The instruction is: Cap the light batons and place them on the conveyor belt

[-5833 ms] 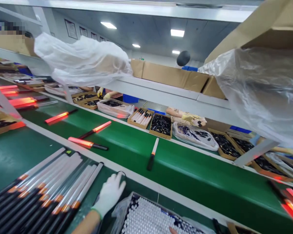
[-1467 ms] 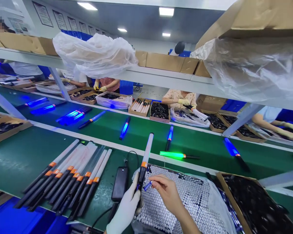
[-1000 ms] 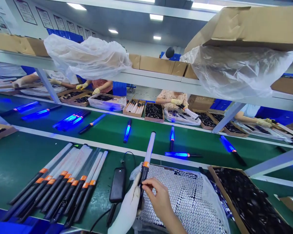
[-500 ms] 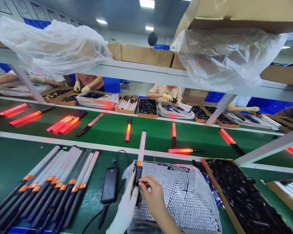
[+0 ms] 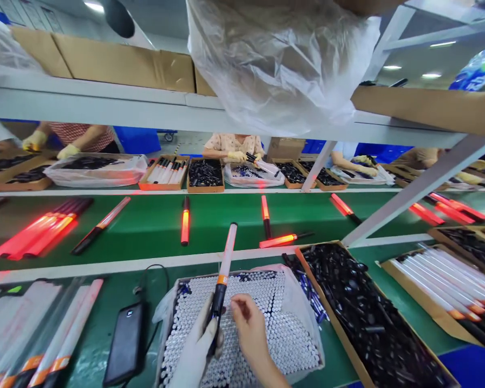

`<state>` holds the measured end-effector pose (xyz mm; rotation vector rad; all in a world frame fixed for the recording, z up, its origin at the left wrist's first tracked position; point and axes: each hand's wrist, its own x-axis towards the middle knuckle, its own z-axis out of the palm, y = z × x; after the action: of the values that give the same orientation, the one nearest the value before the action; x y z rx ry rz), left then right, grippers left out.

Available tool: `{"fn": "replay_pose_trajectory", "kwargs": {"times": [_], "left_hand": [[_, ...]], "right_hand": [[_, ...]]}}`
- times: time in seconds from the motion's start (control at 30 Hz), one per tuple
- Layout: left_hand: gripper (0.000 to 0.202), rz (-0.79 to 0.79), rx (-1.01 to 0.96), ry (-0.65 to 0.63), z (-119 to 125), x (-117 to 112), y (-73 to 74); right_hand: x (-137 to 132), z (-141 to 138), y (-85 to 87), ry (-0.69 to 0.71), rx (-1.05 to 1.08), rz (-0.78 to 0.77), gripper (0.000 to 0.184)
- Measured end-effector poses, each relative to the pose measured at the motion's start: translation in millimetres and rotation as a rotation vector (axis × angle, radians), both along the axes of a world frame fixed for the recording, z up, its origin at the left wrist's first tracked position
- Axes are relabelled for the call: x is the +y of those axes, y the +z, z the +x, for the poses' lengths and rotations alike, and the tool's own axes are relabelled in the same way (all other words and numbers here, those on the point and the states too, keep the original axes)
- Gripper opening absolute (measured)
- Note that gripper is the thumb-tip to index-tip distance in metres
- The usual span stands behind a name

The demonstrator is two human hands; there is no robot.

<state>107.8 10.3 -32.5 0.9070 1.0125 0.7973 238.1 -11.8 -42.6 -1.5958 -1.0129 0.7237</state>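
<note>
My left hand (image 5: pixel 200 337), in a white glove, is wrapped round the black handle of a light baton (image 5: pixel 227 256). The baton tilts up and away from me, its pale tube above an orange band. Bare and just right of the handle, my right hand (image 5: pixel 251 328) has its thumb and fingers drawn together, apart from the baton. Whether anything small sits in that pinch I cannot make out. Beneath both hands is a plastic-lined box (image 5: pixel 322 362) packed with upright silver batteries (image 5: pixel 285 342).
On the left lie several batons (image 5: pixel 70 320) and a black power bank (image 5: pixel 124 337) with a cable. At right stand a carton of black parts (image 5: pixel 359 312) and a carton of pale tubes (image 5: pixel 440 280). Glowing batons lie on the green conveyor (image 5: pixel 153 215); gloved co-workers (image 5: pixel 236 153) sit beyond.
My view has swung right, so the bench things sit further left. My right hand has come away from the baton's handle, and the left still holds it.
</note>
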Motion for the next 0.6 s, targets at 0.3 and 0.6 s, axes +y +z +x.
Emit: {"fn": "replay_pose_trajectory", "kwargs": {"times": [0.3, 0.6], "left_hand": [[0.091, -0.172, 0.031, -0.168, 16, 0, 12.5], [0.096, -0.234, -0.218, -0.124, -5, -5, 20.3]], "right_hand": [[51, 100, -54.4, 0.094, -0.521, -0.235, 0.024], [73, 92, -50.7, 0.222, -0.715, -0.320, 0.021]]}}
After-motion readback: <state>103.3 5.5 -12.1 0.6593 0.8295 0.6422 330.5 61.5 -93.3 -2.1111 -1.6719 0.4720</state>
